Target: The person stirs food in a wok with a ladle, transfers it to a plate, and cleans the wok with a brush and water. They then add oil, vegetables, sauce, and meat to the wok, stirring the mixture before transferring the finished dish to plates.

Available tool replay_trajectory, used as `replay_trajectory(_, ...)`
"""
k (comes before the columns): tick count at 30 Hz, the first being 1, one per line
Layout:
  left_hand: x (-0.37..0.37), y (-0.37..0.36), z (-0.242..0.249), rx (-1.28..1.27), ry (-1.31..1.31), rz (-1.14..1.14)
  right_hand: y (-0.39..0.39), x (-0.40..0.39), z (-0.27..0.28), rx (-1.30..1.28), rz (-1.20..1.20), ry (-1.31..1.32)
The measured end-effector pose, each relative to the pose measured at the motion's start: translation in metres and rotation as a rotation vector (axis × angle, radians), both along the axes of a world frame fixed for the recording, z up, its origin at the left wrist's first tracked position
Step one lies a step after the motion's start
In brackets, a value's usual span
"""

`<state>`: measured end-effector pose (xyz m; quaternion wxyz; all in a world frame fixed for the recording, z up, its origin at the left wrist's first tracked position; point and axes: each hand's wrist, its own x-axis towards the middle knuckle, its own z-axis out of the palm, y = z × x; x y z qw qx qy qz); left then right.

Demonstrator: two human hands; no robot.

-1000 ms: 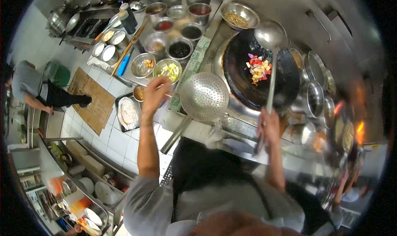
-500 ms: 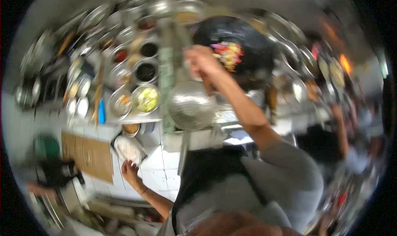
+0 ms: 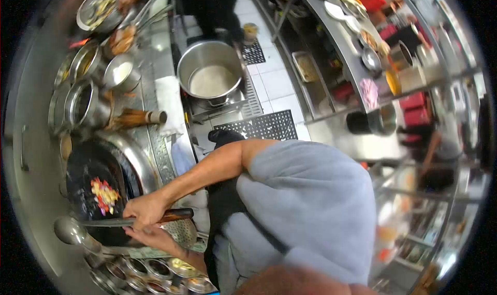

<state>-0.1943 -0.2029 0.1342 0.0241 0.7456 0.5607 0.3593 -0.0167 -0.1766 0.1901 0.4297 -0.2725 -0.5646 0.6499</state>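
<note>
My right hand [image 3: 147, 208] is closed round the handle of a long ladle [image 3: 111, 223], whose wooden end sticks out behind the fist. The ladle's round bowl [image 3: 70, 230] is at the near left edge of a black wok [image 3: 85, 165]. Chopped red, yellow and purple pieces [image 3: 104, 195] lie in the wok. Just below the ladle handle, my left hand [image 3: 154, 238] has its palm up and its fingers stretched out. Beside it is a perforated metal strainer [image 3: 184, 232].
A large steel pot [image 3: 211, 70] stands at the top middle, near a person in dark clothing [image 3: 209, 10]. Metal pots [image 3: 85, 103] and a bundle-like brush [image 3: 137, 118] sit beyond the wok. Ingredient bowls [image 3: 181, 266] line the bottom. Shelving [image 3: 336, 46] runs along the right.
The view has swung to the right. My right hand now holds the ladle over the wok's edge, and my left hand has come up from low over the floor to beside it.
</note>
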Motion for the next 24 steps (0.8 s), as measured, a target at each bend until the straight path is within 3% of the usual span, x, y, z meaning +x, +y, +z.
replay_trajectory(3, 0.026, 0.038, -0.037, -0.458, -0.878, -0.085, 0.011, 0.009, -0.023, 0.174, -0.198, -0.145)
replay_trajectory(7, 0.049, 0.072, -0.011, -0.335, -0.358, -0.045, -0.007, 0.061, 0.014, 0.098, -0.187, -0.135)
replay_trajectory(9, 0.053, 0.079, 0.006, -0.463, -0.075, 0.147, -0.013, 0.084, 0.035, 0.003, -0.098, -0.139)
replay_trajectory(10, 0.046, 0.083, -0.009, -0.341, -0.118, 0.066, -0.007, 0.082, 0.029, 0.037, -0.117, -0.131)
replay_trajectory(13, 0.077, 0.035, 0.034, -0.166, 0.288, 0.261, -0.007, 0.097, 0.043, 0.082, -0.093, -0.064)
replay_trajectory(14, 0.064, 0.033, 0.020, -0.222, 0.127, 0.279, -0.005, 0.103, 0.047, 0.100, -0.096, -0.070)
replay_trajectory(16, 0.082, 0.016, 0.030, -0.116, 0.096, 0.269, 0.000, 0.103, 0.046, 0.159, -0.095, -0.095)
replay_trajectory(17, 0.074, 0.028, 0.024, -0.007, 0.063, 0.090, 0.002, 0.103, 0.042, 0.203, -0.097, -0.117)
replay_trajectory(18, 0.064, 0.039, 0.020, -0.007, 0.075, 0.083, 0.005, 0.100, 0.034, 0.250, -0.091, -0.150)
replay_trajectory(21, 0.062, 0.061, -0.001, -0.072, 0.127, 0.211, 0.042, 0.063, 0.018, 0.344, -0.003, -0.261)
replay_trajectory(22, 0.063, 0.066, -0.007, -0.093, 0.121, 0.242, 0.045, 0.059, 0.061, -0.011, 0.014, -0.361)
replay_trajectory(24, 0.066, 0.079, -0.020, -0.142, 0.042, 0.270, 0.062, 0.020, 0.074, 0.047, 0.152, -0.408)
